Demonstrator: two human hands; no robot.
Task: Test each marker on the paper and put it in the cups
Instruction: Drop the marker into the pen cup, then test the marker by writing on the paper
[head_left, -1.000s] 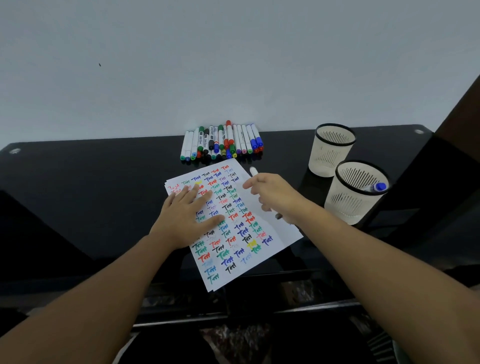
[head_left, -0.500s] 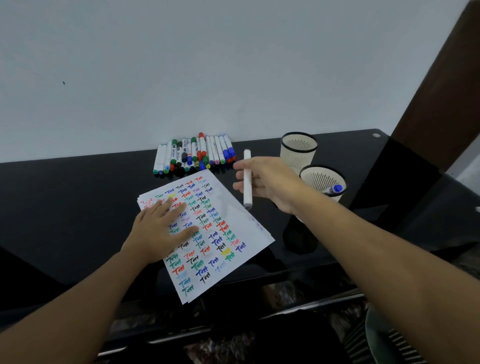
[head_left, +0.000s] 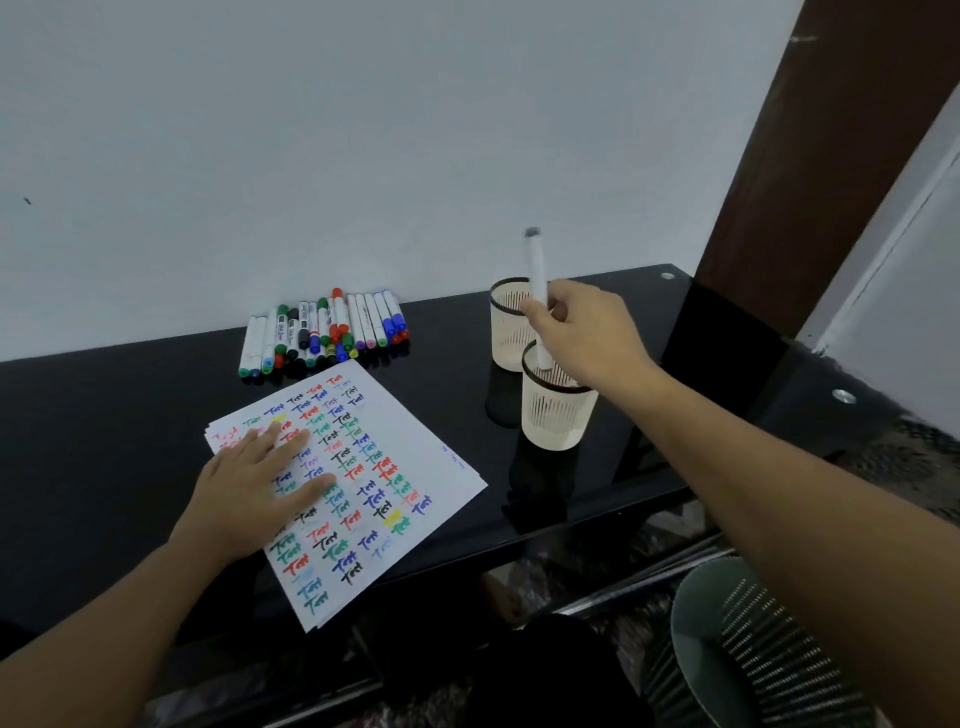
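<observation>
A: Right hand?

B: My right hand is up over the two cups, fingers pinched closed around a white marker. Marker stands nearly upright, grey end on top, lower end down inside the mouth of the near cup. Can't tell if it touches the bottom or the wall of the cup.

A: Other cup?

B: Far cup sits right behind the near one, touching or almost, partly hidden by my hand. Both pale, slotted sides, dark rims, both on the black glossy bench.

A: Left hand?

B: Left hand lies flat, palm down, on the paper, fingers spread and straight, gripping nothing, just pressing the sheet. It covers the left part of the page.

A: Paper?

B: White, more than one sheet stacked going by the edges, turned at an angle, near corner hanging past the front edge of the bench. Full of short scribbles in rows: red, blue, green, black, a couple of yellow. Right margin mostly blank.

A: Remaining markers?

B: Pile of markers at the back of the bench against the wall, lying side by side, roughly parallel, just beyond the top edge of the paper. White barrels, caps green, blue, red, black, pink. Well apart from the cups.

A: Anything else?

B: Dark wooden post at right, a ribbed grey-green bin lower right, under my right forearm.
</observation>
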